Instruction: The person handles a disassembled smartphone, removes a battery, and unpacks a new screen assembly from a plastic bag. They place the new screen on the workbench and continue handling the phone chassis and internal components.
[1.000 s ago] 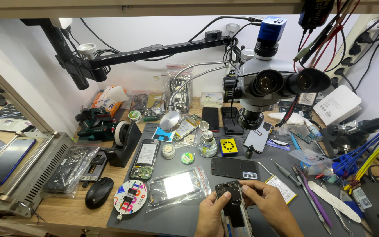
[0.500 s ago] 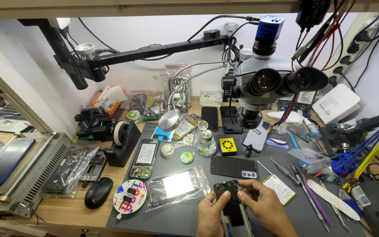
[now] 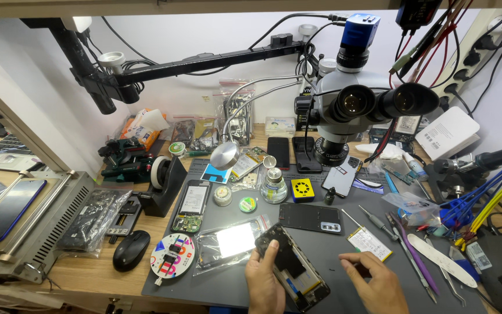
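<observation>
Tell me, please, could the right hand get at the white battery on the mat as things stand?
Probably yes: the right hand hovers empty just below the white battery, with only bare grey mat between them.

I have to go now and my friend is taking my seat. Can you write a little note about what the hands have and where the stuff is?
Left hand: holds the opened phone, back off and insides showing, over the grey mat.
Right hand: off the phone, fingertips pinched just right of it; anything held is too small to see.
Nearby: dark back cover, small battery pack, screwdriver, microscope above.
Done: phone is open.
Left: phone not yet closed up.
</observation>
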